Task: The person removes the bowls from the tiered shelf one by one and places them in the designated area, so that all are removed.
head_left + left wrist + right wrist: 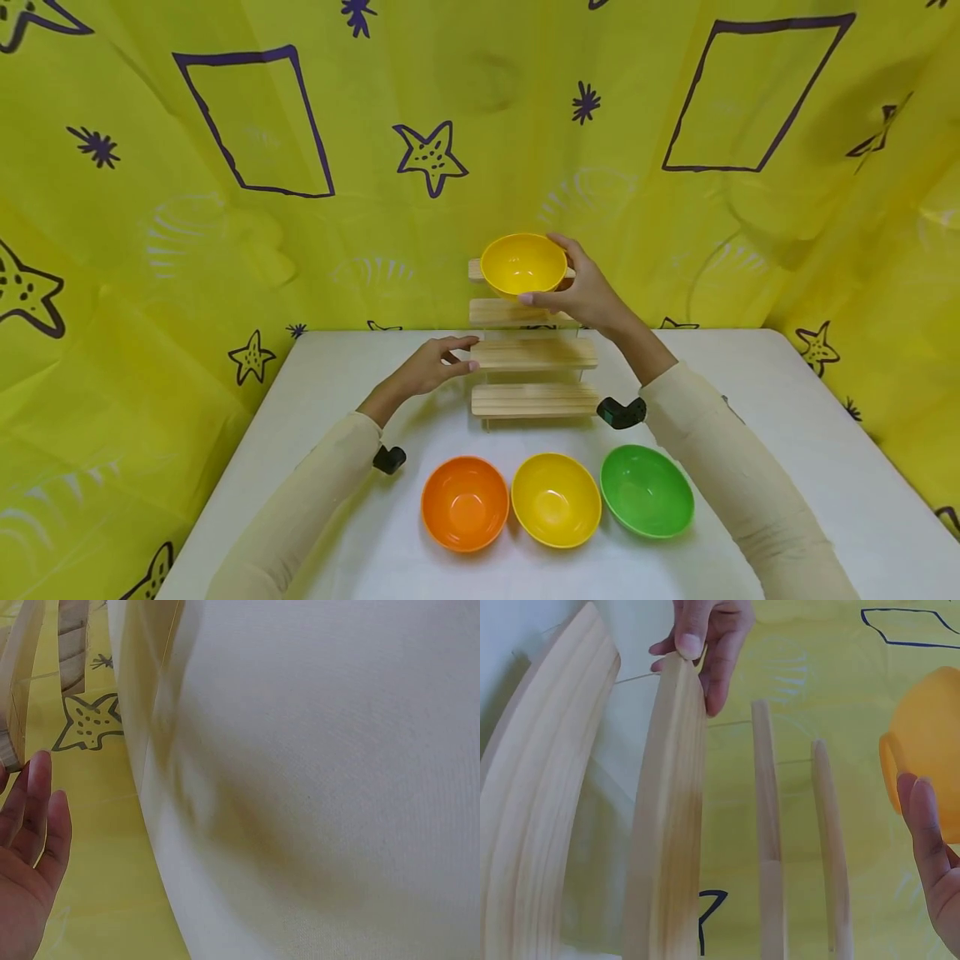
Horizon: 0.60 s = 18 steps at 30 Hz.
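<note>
My right hand (592, 297) grips a yellow bowl (522, 262) by its right side, thumb at the near rim. The bowl is at the top tier of a stepped wooden stand (534, 354), tilted so its inside faces me. In the right wrist view, my right fingers (924, 817) press against the yellow bowl (934, 735) near its foot ring. My left hand (426, 367) pinches the left end of the stand's second plank from the bottom. Thumb and fingers lie on either side of that plank end (676, 697) in the right wrist view.
In front of the stand, an orange bowl (465, 504), another yellow bowl (557, 502) and a green bowl (647, 492) sit in a row on the white table (360, 533). A yellow patterned curtain (360, 242) hangs behind the stand and at both sides.
</note>
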Each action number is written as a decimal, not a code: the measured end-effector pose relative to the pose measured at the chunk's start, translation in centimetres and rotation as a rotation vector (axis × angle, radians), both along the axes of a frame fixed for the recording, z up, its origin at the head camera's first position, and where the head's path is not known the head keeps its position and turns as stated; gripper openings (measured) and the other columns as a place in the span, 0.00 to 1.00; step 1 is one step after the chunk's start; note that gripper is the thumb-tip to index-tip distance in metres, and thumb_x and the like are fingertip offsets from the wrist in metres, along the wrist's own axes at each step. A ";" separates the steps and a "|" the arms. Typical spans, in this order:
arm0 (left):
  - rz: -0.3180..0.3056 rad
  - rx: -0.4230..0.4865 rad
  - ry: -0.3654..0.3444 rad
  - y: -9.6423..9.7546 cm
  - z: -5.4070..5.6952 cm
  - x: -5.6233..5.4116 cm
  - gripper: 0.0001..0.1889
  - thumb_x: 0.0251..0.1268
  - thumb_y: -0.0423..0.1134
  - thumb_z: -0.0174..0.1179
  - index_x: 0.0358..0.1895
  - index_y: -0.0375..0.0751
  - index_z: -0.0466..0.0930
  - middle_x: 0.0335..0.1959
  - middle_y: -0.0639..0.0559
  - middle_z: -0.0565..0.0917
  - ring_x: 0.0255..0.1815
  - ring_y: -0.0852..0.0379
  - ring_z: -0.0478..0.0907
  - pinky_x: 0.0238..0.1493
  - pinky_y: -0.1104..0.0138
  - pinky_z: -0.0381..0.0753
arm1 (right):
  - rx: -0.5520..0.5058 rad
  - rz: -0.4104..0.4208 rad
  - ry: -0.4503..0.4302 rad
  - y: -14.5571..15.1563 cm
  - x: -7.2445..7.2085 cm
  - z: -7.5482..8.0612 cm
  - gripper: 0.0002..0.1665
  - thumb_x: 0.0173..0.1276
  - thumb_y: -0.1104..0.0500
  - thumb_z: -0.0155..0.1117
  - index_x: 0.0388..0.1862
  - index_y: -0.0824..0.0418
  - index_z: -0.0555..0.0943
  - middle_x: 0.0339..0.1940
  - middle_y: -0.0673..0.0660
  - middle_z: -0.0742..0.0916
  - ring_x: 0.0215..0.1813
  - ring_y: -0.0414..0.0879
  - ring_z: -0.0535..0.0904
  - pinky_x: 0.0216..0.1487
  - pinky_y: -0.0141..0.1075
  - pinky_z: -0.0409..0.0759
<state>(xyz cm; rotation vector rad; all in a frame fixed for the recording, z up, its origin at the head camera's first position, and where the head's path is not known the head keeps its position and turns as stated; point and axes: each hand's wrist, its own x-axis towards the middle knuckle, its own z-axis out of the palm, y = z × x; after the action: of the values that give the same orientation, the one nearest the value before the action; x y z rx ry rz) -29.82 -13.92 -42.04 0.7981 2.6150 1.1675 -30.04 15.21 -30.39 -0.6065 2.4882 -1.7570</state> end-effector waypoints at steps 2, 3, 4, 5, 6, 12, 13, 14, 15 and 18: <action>0.004 0.003 -0.003 0.0 0.0 0.1 0.29 0.73 0.47 0.61 0.73 0.45 0.70 0.70 0.44 0.75 0.54 0.45 0.81 0.52 0.57 0.83 | -0.005 0.007 0.000 0.3 0.4 -0.1 0.61 0.60 0.54 0.77 0.83 0.49 0.48 0.75 0.62 0.65 0.56 0.61 0.81 0.47 0.48 0.86; 0.006 0.005 -0.004 0.1 0.0 0.1 0.29 0.73 0.47 0.61 0.73 0.45 0.70 0.70 0.44 0.75 0.55 0.45 0.81 0.52 0.57 0.83 | -0.009 0.011 0.001 0.4 0.6 -0.1 0.61 0.60 0.55 0.77 0.83 0.49 0.48 0.75 0.62 0.65 0.57 0.61 0.80 0.46 0.47 0.86; 0.006 0.006 -0.005 0.0 0.0 0.1 0.29 0.73 0.47 0.61 0.74 0.45 0.70 0.71 0.44 0.75 0.55 0.45 0.81 0.52 0.57 0.82 | -0.015 0.014 0.004 0.6 0.8 -0.2 0.61 0.60 0.55 0.77 0.83 0.49 0.48 0.74 0.62 0.65 0.58 0.61 0.80 0.45 0.45 0.87; 0.008 0.005 -0.007 0.1 0.0 0.1 0.29 0.73 0.47 0.61 0.74 0.46 0.70 0.70 0.44 0.75 0.55 0.45 0.81 0.52 0.57 0.82 | -0.019 0.017 0.007 0.7 1.0 -0.2 0.60 0.60 0.56 0.77 0.83 0.50 0.49 0.74 0.62 0.66 0.58 0.62 0.80 0.45 0.44 0.87; 0.010 0.003 -0.008 0.1 0.0 0.1 0.29 0.73 0.47 0.62 0.74 0.46 0.70 0.70 0.44 0.75 0.55 0.44 0.81 0.52 0.56 0.82 | -0.023 0.020 0.009 0.8 1.1 -0.3 0.60 0.60 0.57 0.77 0.83 0.50 0.49 0.74 0.62 0.66 0.59 0.62 0.79 0.45 0.42 0.87; 0.017 0.002 -0.014 0.0 -0.1 0.0 0.29 0.73 0.47 0.62 0.74 0.47 0.69 0.71 0.45 0.74 0.56 0.45 0.81 0.52 0.58 0.83 | -0.019 0.029 0.021 1.6 2.0 -0.5 0.58 0.62 0.59 0.76 0.82 0.51 0.50 0.73 0.62 0.66 0.60 0.61 0.78 0.49 0.32 0.84; 0.018 0.004 -0.014 0.0 -0.1 0.0 0.29 0.73 0.47 0.62 0.74 0.47 0.69 0.71 0.45 0.74 0.55 0.45 0.81 0.52 0.58 0.83 | -0.015 0.030 0.022 1.7 2.2 -0.5 0.58 0.62 0.59 0.76 0.83 0.51 0.50 0.73 0.63 0.66 0.60 0.61 0.78 0.48 0.32 0.84; 0.018 0.004 -0.016 0.0 0.0 0.0 0.29 0.73 0.47 0.62 0.74 0.47 0.69 0.72 0.45 0.74 0.55 0.46 0.81 0.52 0.58 0.83 | -0.011 0.032 0.019 1.8 2.3 -0.6 0.59 0.62 0.59 0.76 0.83 0.51 0.50 0.73 0.63 0.66 0.60 0.61 0.78 0.47 0.32 0.84; 0.018 0.005 -0.018 0.0 0.0 0.1 0.29 0.73 0.47 0.62 0.74 0.47 0.69 0.71 0.45 0.74 0.55 0.46 0.81 0.51 0.58 0.83 | -0.005 0.032 0.018 2.0 2.5 -0.6 0.59 0.62 0.59 0.76 0.83 0.50 0.49 0.74 0.63 0.65 0.59 0.61 0.78 0.46 0.32 0.84; 0.017 0.008 -0.020 0.0 0.1 0.1 0.30 0.72 0.47 0.62 0.74 0.46 0.69 0.69 0.42 0.76 0.55 0.45 0.81 0.51 0.58 0.83 | 0.001 0.036 0.014 2.5 3.0 -0.8 0.59 0.62 0.60 0.75 0.83 0.51 0.48 0.75 0.62 0.64 0.60 0.62 0.76 0.46 0.32 0.84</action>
<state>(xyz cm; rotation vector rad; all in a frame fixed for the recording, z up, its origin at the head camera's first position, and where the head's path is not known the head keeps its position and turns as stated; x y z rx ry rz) -29.69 -13.88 -41.96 0.7640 2.6078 1.1849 -26.99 17.68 -31.20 -0.6621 2.4706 -1.7448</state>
